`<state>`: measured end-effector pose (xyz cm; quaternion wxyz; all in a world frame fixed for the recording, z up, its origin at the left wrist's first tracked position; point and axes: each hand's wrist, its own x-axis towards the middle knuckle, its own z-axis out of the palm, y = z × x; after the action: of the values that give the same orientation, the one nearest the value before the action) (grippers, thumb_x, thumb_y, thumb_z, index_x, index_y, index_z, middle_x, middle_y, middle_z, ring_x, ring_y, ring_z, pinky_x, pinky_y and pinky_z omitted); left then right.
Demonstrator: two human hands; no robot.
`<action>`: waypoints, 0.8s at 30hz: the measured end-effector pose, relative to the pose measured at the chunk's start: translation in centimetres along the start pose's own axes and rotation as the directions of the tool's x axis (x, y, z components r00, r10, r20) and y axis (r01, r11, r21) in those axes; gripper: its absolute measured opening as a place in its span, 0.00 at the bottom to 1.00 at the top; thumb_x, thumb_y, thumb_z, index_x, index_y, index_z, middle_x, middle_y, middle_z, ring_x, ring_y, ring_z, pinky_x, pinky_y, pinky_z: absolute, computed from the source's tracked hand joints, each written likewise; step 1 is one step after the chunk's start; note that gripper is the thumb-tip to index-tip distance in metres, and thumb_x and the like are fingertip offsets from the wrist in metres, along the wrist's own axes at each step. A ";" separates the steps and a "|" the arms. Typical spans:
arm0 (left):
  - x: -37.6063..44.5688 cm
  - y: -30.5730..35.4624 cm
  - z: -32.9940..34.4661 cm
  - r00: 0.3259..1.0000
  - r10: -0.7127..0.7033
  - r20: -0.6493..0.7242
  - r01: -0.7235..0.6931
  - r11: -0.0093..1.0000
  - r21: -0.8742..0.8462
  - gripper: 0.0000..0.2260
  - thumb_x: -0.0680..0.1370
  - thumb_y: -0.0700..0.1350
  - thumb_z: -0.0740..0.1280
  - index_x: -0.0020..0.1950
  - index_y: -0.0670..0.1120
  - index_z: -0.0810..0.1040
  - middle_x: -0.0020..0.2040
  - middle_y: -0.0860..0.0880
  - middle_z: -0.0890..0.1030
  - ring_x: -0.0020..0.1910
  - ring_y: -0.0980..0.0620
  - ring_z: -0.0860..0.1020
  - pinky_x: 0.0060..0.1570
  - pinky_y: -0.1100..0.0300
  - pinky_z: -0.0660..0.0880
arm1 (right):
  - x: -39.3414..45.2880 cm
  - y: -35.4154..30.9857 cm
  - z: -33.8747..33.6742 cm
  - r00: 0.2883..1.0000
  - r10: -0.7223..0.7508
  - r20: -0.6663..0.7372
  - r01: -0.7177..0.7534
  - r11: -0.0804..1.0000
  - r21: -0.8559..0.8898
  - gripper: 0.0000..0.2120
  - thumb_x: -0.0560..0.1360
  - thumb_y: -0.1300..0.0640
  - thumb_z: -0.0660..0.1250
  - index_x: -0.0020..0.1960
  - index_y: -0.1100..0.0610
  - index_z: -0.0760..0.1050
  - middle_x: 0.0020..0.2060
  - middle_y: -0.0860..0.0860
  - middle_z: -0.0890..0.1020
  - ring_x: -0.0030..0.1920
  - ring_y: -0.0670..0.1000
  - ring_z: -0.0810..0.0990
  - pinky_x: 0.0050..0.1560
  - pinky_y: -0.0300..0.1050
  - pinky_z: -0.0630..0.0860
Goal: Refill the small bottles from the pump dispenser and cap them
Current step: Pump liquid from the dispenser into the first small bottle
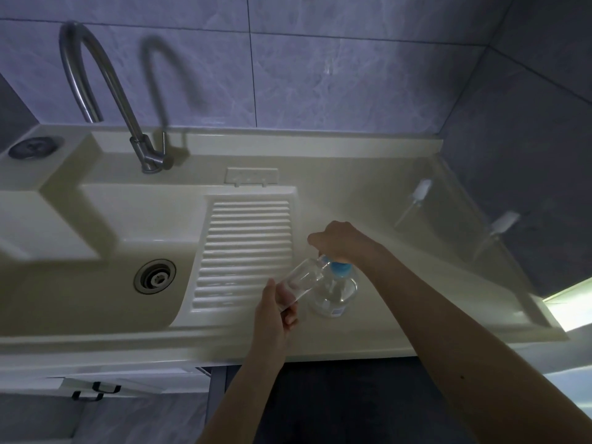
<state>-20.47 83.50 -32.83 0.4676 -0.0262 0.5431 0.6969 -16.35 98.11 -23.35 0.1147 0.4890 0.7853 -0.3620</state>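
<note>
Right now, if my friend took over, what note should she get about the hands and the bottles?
Left hand: holds a small clear bottle tilted, its mouth up against the pump's spout.
Right hand: on top of the pump dispenser, gripping the blue pump head.
The dispenser stands on the counter, just right of the ribbed washboard.
Two white caps with tubes lie further right on the counter.
Done: bottle lined up; how full it is, I cannot tell.
Left: pump, then cap it.
</note>
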 end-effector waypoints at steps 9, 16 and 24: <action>-0.2 0.2 0.2 1.000 0.022 0.016 -0.021 0.999 -0.030 0.19 0.82 0.51 0.54 0.35 0.43 0.70 0.24 0.49 0.69 0.19 0.56 0.61 0.20 0.66 0.59 | 0.2 -0.1 -0.5 0.999 0.025 0.041 -0.026 0.999 0.023 0.21 0.77 0.48 0.58 0.58 0.64 0.76 0.57 0.57 0.79 0.50 0.55 0.78 0.54 0.49 0.73; -0.4 0.0 0.3 1.000 0.005 -0.005 -0.005 1.000 -0.026 0.19 0.82 0.51 0.54 0.33 0.44 0.68 0.23 0.49 0.68 0.18 0.57 0.61 0.19 0.66 0.59 | 0.1 0.2 0.3 0.997 -0.003 -0.078 0.003 1.000 0.003 0.09 0.69 0.58 0.58 0.35 0.59 0.75 0.46 0.55 0.83 0.41 0.55 0.78 0.36 0.40 0.70; -0.4 0.5 0.2 1.000 0.010 -0.016 -0.010 1.000 0.002 0.19 0.82 0.51 0.54 0.34 0.44 0.69 0.24 0.49 0.69 0.19 0.56 0.61 0.21 0.65 0.59 | 0.2 -0.3 -0.2 1.000 0.030 -0.003 -0.029 0.997 0.072 0.16 0.77 0.56 0.58 0.58 0.64 0.75 0.60 0.60 0.78 0.51 0.58 0.75 0.49 0.47 0.71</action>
<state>-20.45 83.43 -32.15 0.4596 -0.0287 0.5476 0.6987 -16.72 98.29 -23.17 0.1007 0.5052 0.7648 -0.3871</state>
